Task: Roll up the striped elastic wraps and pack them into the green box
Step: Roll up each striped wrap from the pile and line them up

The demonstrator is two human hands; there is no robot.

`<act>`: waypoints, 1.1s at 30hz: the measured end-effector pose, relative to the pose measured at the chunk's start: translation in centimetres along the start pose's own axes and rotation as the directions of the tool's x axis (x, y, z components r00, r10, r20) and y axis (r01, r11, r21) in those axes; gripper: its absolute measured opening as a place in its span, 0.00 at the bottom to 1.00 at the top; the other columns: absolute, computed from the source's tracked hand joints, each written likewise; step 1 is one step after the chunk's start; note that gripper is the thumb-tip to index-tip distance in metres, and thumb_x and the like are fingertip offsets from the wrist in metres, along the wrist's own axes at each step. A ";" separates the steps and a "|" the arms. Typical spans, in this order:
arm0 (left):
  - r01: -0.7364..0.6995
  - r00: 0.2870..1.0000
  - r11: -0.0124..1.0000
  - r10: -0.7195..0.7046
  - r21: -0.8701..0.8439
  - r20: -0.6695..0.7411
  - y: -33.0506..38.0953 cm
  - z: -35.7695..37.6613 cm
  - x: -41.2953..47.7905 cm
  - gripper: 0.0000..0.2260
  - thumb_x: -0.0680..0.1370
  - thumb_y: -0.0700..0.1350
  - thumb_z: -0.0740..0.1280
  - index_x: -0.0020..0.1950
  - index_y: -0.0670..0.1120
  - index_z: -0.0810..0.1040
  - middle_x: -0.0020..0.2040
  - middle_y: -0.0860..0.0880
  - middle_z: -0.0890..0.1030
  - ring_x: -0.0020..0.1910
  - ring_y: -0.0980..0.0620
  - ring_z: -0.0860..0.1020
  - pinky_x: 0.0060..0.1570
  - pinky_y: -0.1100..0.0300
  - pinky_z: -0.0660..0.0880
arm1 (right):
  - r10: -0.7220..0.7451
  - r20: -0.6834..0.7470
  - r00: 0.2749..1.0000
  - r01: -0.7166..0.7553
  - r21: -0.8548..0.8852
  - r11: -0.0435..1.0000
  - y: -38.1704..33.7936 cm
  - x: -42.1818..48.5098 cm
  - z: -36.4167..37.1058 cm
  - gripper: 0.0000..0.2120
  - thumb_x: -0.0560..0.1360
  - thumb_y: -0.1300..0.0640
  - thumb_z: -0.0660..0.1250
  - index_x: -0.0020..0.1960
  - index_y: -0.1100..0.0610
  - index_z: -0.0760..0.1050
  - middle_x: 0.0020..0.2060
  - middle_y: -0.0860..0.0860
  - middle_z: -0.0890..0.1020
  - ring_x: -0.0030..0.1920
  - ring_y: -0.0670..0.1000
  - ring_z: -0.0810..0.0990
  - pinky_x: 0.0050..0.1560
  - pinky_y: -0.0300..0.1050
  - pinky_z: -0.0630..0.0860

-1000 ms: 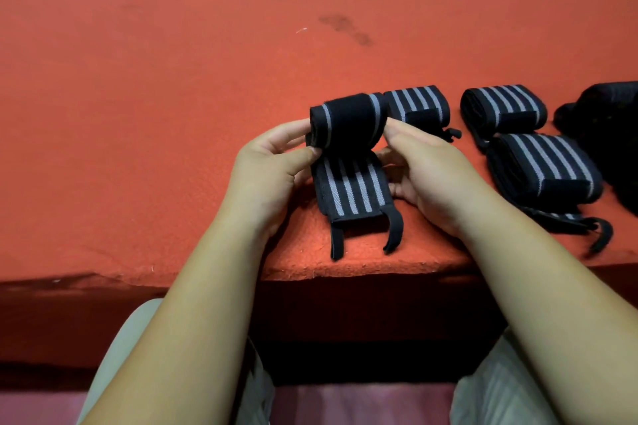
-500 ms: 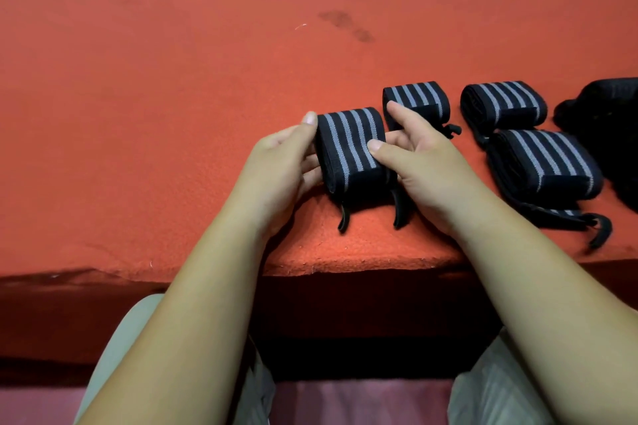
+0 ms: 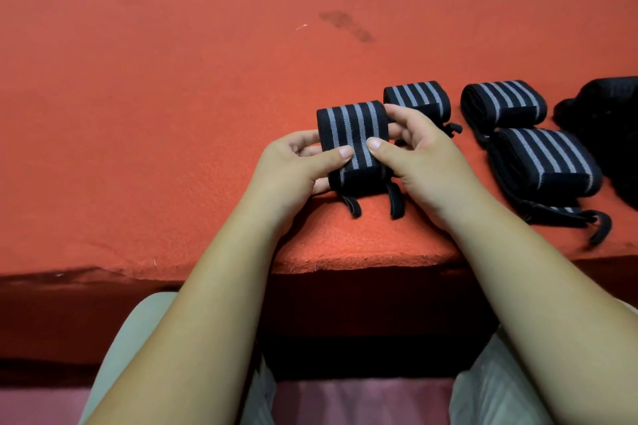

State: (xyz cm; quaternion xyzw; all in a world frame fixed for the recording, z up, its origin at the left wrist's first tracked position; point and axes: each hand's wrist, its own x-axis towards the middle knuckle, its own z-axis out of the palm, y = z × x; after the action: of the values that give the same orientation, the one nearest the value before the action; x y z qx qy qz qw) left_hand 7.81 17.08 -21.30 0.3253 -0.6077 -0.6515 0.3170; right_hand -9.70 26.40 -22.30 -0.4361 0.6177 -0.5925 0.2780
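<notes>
Pinching a rolled striped wrap point(image 3: 355, 138) between both hands, close to the front edge of the red felt table point(image 3: 172, 97).

Left hand point(image 3: 290, 166) and right hand point(image 3: 417, 155) curl round the roll's two ends, both thumbs pressed on its striped top, tips nearly meeting. Two black strap tails point(image 3: 395, 205) poke out toward the table edge; can't tell if the roll is lifted off the felt. Front edge runs just under the wrists, dark drop below. Wide bare felt left and beyond. Right side is crowded: second roll point(image 3: 419, 100) just behind the right fingers, third roll point(image 3: 505, 102) farther right, bigger fourth roll point(image 3: 549, 162) nearer the edge with a loose tail, then a black heap point(image 3: 607, 121) at the frame border.
</notes>
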 end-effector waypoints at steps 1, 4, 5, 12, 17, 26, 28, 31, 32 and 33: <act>-0.004 1.000 1.000 0.004 -0.001 -0.018 -0.1 0.1 0.1 0.17 0.80 0.37 0.76 0.69 0.40 0.81 0.58 0.42 0.88 0.57 0.43 0.88 0.63 0.44 0.83 | -0.004 -0.011 1.000 0.004 0.001 1.000 0.1 -0.1 0.1 0.26 0.83 0.59 0.72 0.79 0.51 0.71 0.65 0.48 0.84 0.61 0.48 0.87 0.66 0.54 0.82; -0.022 0.999 1.000 0.021 -0.013 -0.045 -0.4 0.4 0.2 0.17 0.79 0.38 0.77 0.67 0.40 0.81 0.57 0.42 0.89 0.57 0.43 0.88 0.63 0.42 0.83 | -0.018 -0.041 0.999 0.018 -0.011 1.000 0.4 -0.2 0.2 0.24 0.83 0.59 0.72 0.77 0.50 0.73 0.64 0.48 0.85 0.59 0.50 0.87 0.64 0.53 0.83; -0.027 0.999 1.000 0.026 -0.016 -0.047 -0.5 0.5 0.2 0.16 0.79 0.38 0.77 0.67 0.40 0.81 0.57 0.42 0.89 0.57 0.43 0.88 0.63 0.42 0.83 | -0.015 -0.048 0.999 0.015 -0.004 1.000 0.5 -0.2 0.1 0.24 0.83 0.59 0.72 0.77 0.50 0.73 0.64 0.48 0.85 0.59 0.49 0.87 0.64 0.53 0.83; -0.044 0.995 0.999 0.043 -0.011 -0.090 -1.0 0.4 -0.4 0.16 0.77 0.39 0.79 0.64 0.41 0.82 0.54 0.42 0.89 0.54 0.43 0.89 0.61 0.42 0.84 | 0.003 -0.061 0.998 -0.001 0.036 0.999 0.3 -0.8 0.4 0.20 0.82 0.59 0.73 0.72 0.48 0.76 0.61 0.48 0.87 0.60 0.50 0.87 0.64 0.52 0.83; -0.055 0.992 0.998 0.058 0.032 -0.113 -0.9 0.4 -0.6 0.15 0.77 0.40 0.79 0.62 0.42 0.83 0.52 0.43 0.89 0.53 0.45 0.89 0.60 0.45 0.85 | -0.002 -0.099 0.995 -0.001 -0.030 1.000 -0.4 -1.3 0.8 0.14 0.81 0.57 0.74 0.61 0.42 0.78 0.56 0.46 0.87 0.56 0.46 0.87 0.62 0.48 0.83; -0.042 0.991 0.998 0.047 0.042 -0.128 0.6 0.9 -2.0 0.13 0.78 0.41 0.78 0.62 0.42 0.84 0.54 0.44 0.89 0.55 0.46 0.89 0.63 0.44 0.83 | 0.013 -0.135 0.991 -0.034 -0.153 0.988 -2.1 -2.1 1.0 0.14 0.81 0.52 0.73 0.66 0.48 0.80 0.54 0.45 0.87 0.55 0.43 0.86 0.65 0.53 0.82; -0.052 0.988 0.997 0.059 0.050 -0.139 0.7 0.8 -2.0 0.13 0.79 0.42 0.78 0.62 0.43 0.85 0.55 0.44 0.89 0.56 0.46 0.88 0.63 0.44 0.83 | 0.016 -0.142 0.990 -0.039 -0.159 0.987 -2.0 -2.0 1.1 0.15 0.81 0.51 0.73 0.67 0.49 0.79 0.54 0.45 0.87 0.55 0.43 0.86 0.65 0.53 0.82; -0.079 0.982 0.993 0.093 0.091 -0.165 0.4 0.6 -1.5 0.12 0.78 0.43 0.78 0.62 0.46 0.87 0.54 0.48 0.90 0.55 0.47 0.88 0.59 0.46 0.85 | 0.008 -0.138 0.990 -0.029 -0.150 0.988 -1.8 -1.5 1.1 0.16 0.81 0.52 0.73 0.68 0.50 0.79 0.54 0.45 0.87 0.54 0.44 0.87 0.64 0.52 0.83; -0.105 0.975 0.987 0.126 0.122 -0.183 0.2 0.6 -1.3 0.12 0.78 0.43 0.78 0.62 0.46 0.87 0.53 0.49 0.90 0.56 0.48 0.88 0.58 0.48 0.85 | 0.003 -0.132 0.991 -0.021 -0.142 0.990 -1.7 -1.3 1.1 0.16 0.81 0.52 0.73 0.68 0.50 0.79 0.55 0.46 0.88 0.54 0.45 0.87 0.63 0.52 0.83; -0.131 0.965 0.978 0.164 0.165 -0.203 0.0 0.6 -1.2 0.13 0.78 0.43 0.78 0.62 0.47 0.87 0.53 0.50 0.90 0.56 0.50 0.88 0.59 0.50 0.84 | 0.000 -0.124 0.992 -0.016 -0.128 0.992 -1.6 -1.3 1.1 0.17 0.81 0.53 0.73 0.69 0.50 0.79 0.55 0.46 0.88 0.54 0.45 0.87 0.62 0.51 0.83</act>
State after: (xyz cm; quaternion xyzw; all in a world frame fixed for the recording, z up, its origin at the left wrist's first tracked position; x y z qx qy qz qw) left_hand 8.01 18.36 -21.20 0.3707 -0.6394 -0.5395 0.4034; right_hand -7.82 27.14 -21.18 -0.4130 0.6726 -0.5760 0.2129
